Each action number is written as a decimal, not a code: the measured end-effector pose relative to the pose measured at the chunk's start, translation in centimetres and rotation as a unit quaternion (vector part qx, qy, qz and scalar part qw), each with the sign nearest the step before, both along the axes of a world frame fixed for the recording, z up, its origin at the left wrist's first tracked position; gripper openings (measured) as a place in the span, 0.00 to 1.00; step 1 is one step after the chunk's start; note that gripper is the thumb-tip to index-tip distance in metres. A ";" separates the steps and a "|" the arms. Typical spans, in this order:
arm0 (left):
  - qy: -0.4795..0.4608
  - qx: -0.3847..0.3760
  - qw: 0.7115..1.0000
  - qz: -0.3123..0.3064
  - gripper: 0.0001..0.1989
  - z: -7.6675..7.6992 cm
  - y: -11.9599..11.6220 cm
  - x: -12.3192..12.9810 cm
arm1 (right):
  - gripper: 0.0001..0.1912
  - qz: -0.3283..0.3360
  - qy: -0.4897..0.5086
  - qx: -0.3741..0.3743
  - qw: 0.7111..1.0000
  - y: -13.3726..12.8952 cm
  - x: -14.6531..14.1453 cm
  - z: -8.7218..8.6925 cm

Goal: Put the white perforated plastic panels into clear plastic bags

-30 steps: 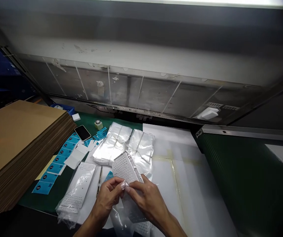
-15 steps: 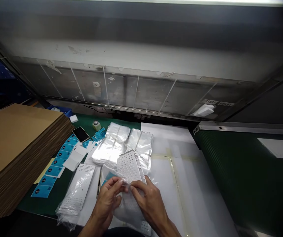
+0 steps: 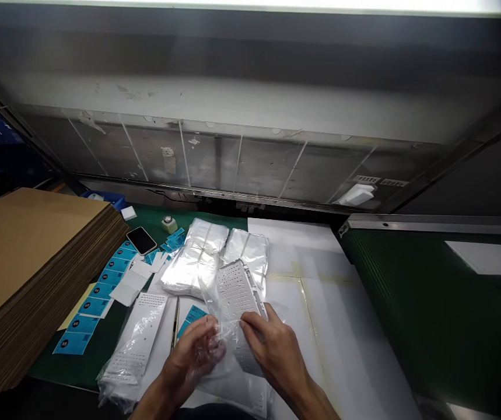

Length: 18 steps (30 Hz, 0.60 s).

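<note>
Thin plastic bag (image 3: 228,373) is bunched in the left hand (image 3: 191,361); white perforated panel (image 3: 235,297) is touched by the right hand (image 3: 274,350), grip unclear. Film seems slippery; rigid panel is best taken by its edges.

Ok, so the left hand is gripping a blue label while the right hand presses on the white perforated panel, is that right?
Not quite. The head view shows the left hand bunching a clear plastic bag, not gripping a blue label; the blue label lies just beyond that hand. The right hand on the white perforated panel is as you said.
</note>
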<state>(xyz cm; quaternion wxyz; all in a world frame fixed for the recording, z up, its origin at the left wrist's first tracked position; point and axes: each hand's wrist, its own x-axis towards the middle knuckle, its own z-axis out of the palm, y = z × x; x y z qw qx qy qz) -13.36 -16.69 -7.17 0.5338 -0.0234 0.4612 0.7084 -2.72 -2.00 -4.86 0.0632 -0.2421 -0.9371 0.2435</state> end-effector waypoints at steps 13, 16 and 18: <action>0.318 -0.118 0.940 -0.024 0.21 -1.0 0.6 -2.9 | 0.14 -0.133 0.101 -0.361 0.917 5.0 3.0 2.2; 0.282 -0.091 0.955 -0.008 0.19 -0.6 0.5 -3.2 | 0.17 -0.139 0.106 -0.545 0.820 5.8 5.3 1.8; 0.275 -0.094 0.957 -0.004 0.16 -0.1 0.6 -3.1 | 0.18 -0.165 0.096 -0.506 0.841 6.0 5.9 1.5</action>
